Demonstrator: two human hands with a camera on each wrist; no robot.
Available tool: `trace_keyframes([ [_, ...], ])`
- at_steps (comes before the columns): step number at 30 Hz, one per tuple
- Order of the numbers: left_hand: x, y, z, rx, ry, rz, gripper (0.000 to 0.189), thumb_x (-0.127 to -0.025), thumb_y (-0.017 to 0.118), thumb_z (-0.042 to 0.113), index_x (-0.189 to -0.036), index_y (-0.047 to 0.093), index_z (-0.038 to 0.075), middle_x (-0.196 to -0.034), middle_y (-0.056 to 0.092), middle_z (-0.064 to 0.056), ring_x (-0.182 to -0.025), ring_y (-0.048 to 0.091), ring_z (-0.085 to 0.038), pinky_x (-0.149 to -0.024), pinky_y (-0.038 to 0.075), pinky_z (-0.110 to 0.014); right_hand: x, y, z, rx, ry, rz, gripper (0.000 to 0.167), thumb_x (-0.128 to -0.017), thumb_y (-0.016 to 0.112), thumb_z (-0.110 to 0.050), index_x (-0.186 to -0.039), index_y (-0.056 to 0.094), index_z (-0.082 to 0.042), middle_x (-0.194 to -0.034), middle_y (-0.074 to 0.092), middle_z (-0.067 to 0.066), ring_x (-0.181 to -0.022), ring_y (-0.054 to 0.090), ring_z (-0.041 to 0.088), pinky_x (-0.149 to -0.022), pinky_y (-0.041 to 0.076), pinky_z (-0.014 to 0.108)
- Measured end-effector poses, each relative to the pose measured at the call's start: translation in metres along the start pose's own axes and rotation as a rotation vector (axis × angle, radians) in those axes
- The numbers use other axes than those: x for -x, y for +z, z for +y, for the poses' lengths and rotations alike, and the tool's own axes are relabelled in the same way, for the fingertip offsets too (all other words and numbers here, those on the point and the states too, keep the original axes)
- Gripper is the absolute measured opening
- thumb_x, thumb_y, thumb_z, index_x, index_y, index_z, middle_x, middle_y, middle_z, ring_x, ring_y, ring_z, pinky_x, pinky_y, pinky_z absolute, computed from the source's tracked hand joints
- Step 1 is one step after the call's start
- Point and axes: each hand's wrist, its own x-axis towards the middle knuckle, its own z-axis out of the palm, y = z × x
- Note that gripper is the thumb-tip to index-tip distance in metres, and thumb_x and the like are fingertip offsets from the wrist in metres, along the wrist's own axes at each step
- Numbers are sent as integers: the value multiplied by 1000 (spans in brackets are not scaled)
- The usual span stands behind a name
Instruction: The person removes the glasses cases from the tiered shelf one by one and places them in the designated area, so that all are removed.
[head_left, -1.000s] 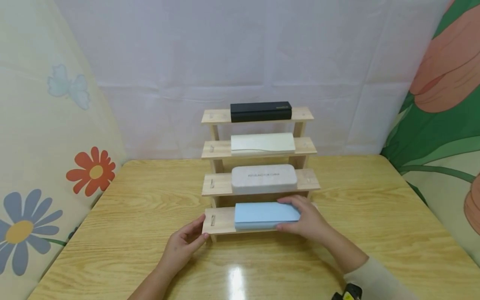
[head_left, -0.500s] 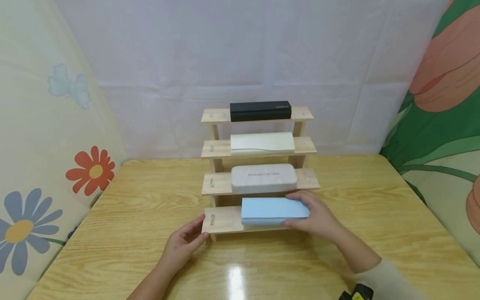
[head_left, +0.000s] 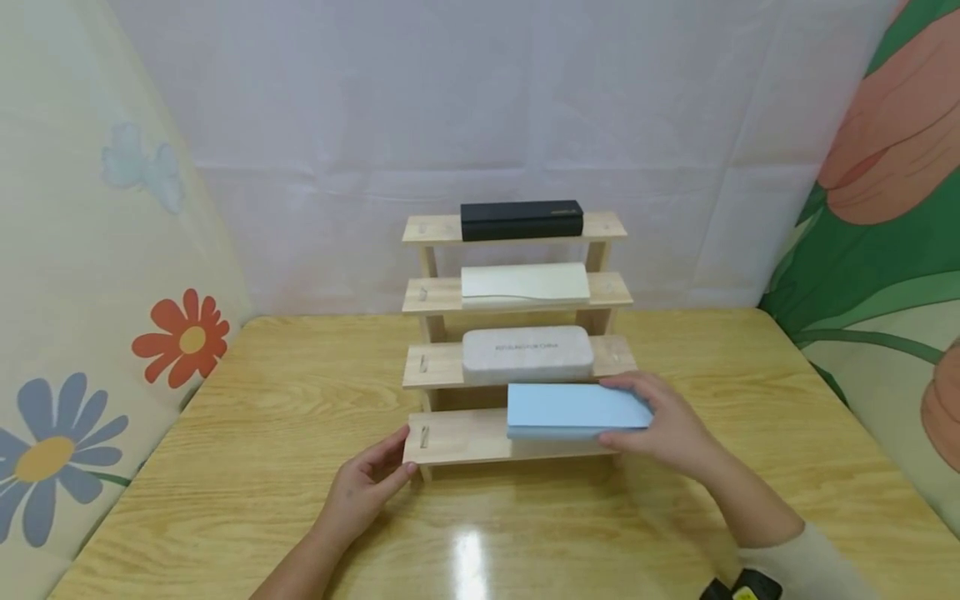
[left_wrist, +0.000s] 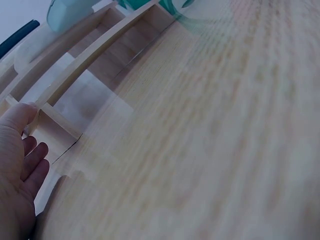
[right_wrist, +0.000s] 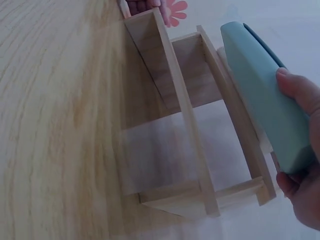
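While left hand point(head_left: 363, 492) pinches lowest shelf point(head_left: 463, 437) of wooden stand point(head_left: 435, 364), right hand point(head_left: 666, 423) pinches light-blue glasses case point(head_left: 566, 407) above that shelf.

Right arm wore a sleeve point(head_left: 806, 568), pale beige and plain, ending on the forearm point(head_left: 750, 507) short of the wrist. Close beside it showed a black, blocky item point(head_left: 763, 583) with a small yellow patch point(head_left: 744, 593) (cut off by the head view's lower edge; attachment could not be made out). Left hand point(head_left: 365, 490) and right hand point(head_left: 671, 423) were both bare.
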Motion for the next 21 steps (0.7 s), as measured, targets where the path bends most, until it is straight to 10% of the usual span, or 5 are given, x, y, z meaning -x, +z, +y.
trace_keyframes([
  [21, 0, -1, -1, 16, 2, -7, 50, -87, 72, 5, -133, 55, -5, -131, 61, -22, -102, 59, 8, -86, 51, -11, 13, -51, 4, 17, 52, 59, 66, -81, 82, -27, -137, 52, -9, -143, 47, 19, -122, 48, 37, -93, 43, 48],
])
